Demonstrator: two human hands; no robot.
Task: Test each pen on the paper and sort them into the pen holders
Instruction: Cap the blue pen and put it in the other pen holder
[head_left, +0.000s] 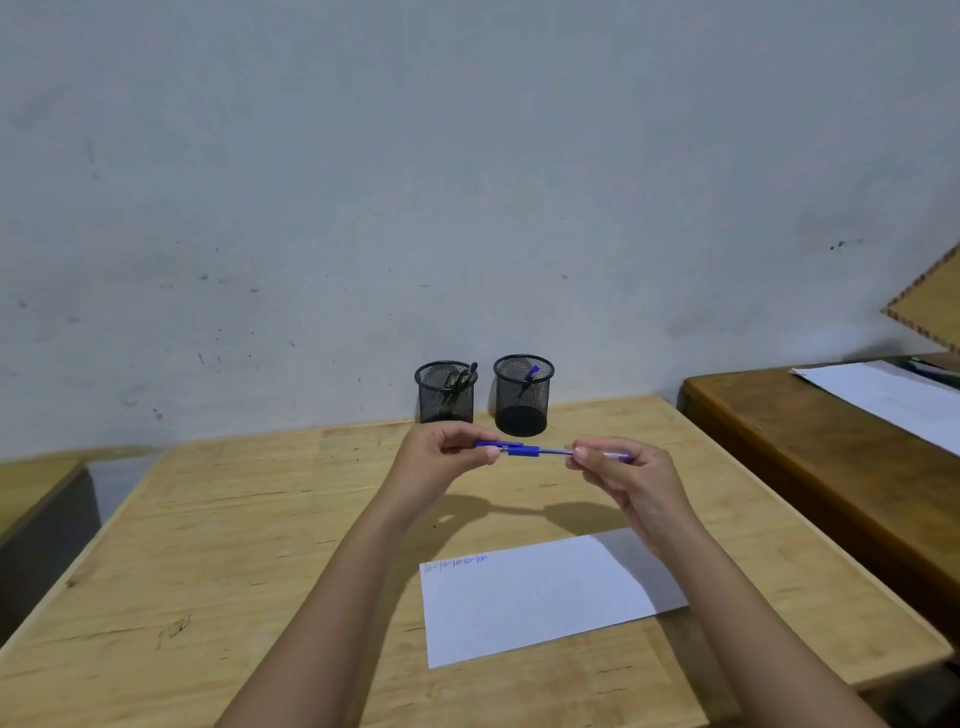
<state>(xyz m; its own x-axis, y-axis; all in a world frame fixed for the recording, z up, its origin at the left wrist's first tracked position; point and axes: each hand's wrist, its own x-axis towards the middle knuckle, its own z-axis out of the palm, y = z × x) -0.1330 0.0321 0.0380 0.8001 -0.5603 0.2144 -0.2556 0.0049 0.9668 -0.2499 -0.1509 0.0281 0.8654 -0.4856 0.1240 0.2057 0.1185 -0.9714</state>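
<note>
left hand pinches the blue pen at its cap end, fingers curled round it. right hand pinches the clear barrel nearer the tip, thumb and forefinger clamped on it. the pen lies level between the two hands, held in the air above the table, in front of the two mesh holders. whether the cap is fully seated or partly drawn cannot be told.

the paper lies flat on the table below the hands, with blue scribbles along its top left edge. the left holder contains dark pens; the right holder contains one blue pen.

assessment of handling: the pen is judged light, stiff and slim, with a smooth plastic barrel likely to slip or roll under a loose pinch. the cap probably sits by friction, so a straight pull along the axis is advised, one hand on the cap, the other on the barrel close to the joint. for writing, hold low on the barrel near the tip. the paper is thin and unweighted, and may shift under the stroke.
</note>
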